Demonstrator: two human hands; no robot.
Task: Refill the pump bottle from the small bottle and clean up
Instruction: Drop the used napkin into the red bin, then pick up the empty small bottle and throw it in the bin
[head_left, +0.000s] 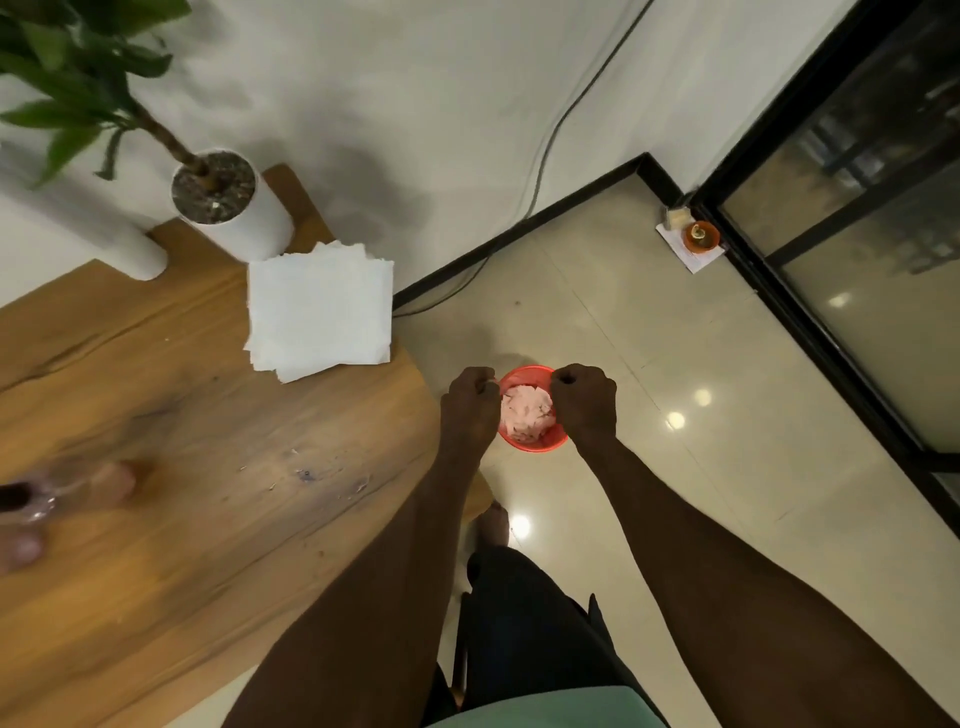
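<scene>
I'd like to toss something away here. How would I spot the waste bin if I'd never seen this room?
Start at the wooden table and look past its right edge to the shiny tiled floor. The waste bin stands there, between the person's left hand and right hand. It is small, round and red, with crumpled pinkish paper inside.

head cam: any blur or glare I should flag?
Head view: motion blur smears the bottles at the table's left edge; ceiling lights glare off the floor; wide-angle bends the door frame; hands and red bin stay sharp.
</scene>
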